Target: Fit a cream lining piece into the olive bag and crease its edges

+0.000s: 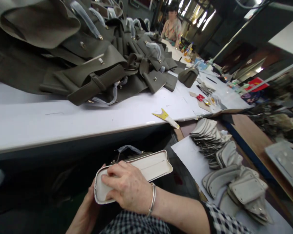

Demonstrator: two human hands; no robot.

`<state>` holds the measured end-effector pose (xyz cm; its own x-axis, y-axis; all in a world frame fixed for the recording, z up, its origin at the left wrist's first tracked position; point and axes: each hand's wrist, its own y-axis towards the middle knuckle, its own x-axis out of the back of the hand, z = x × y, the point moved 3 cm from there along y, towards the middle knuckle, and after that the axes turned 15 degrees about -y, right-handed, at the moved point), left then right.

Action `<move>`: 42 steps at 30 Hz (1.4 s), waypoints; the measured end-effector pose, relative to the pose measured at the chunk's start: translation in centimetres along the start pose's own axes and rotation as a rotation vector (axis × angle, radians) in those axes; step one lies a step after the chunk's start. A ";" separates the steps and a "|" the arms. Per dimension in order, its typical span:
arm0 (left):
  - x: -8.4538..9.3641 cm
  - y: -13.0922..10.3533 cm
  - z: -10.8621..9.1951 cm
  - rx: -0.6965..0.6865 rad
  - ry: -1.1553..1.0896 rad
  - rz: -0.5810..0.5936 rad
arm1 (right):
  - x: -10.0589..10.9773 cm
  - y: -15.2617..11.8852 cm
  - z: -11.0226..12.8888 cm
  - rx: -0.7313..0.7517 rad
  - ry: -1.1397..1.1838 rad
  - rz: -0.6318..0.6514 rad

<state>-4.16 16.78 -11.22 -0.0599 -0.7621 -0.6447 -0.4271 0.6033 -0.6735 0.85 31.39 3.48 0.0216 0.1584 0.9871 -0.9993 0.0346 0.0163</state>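
Observation:
Over my lap I hold a dark handbag whose long white panel (155, 167) faces up toward me, with rounded corners at its near end and a thin seam line along it. My left hand (89, 198) is closed around the left end of the bag from the side, its fingers mostly hidden behind it. My right hand (129, 185) lies over the white panel, with its bent fingers and thumb pressing on the near end. Behind the panel's upper edge shows a plastic-wrapped handle (129, 149). The rest of the bag is hidden.
Dark handbags (100, 74) lie heaped along the white table (70, 120). A yellow notched tool (164, 116) rests by the table's edge. Stacks of pale curved panels (210, 139) stand on a lower surface to my right. Another person (172, 29) is at the far end.

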 end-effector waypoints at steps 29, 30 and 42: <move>-2.9 -0.1 -1.0 -0.160 -0.057 0.355 | -0.7 0.2 0.0 -0.077 0.255 0.033; -2.9 0.0 -1.0 -0.161 -0.061 0.360 | -0.7 0.2 0.0 -0.076 0.258 0.035; -2.9 -2.7 -2.5 -0.353 0.278 0.160 | -0.6 0.2 0.1 -0.037 0.239 0.008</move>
<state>-5.11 16.77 -6.61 -0.3686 -0.7294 -0.5763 -0.6703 0.6381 -0.3789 0.63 31.22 2.90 0.0244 0.3876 0.9215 -0.9977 0.0675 -0.0019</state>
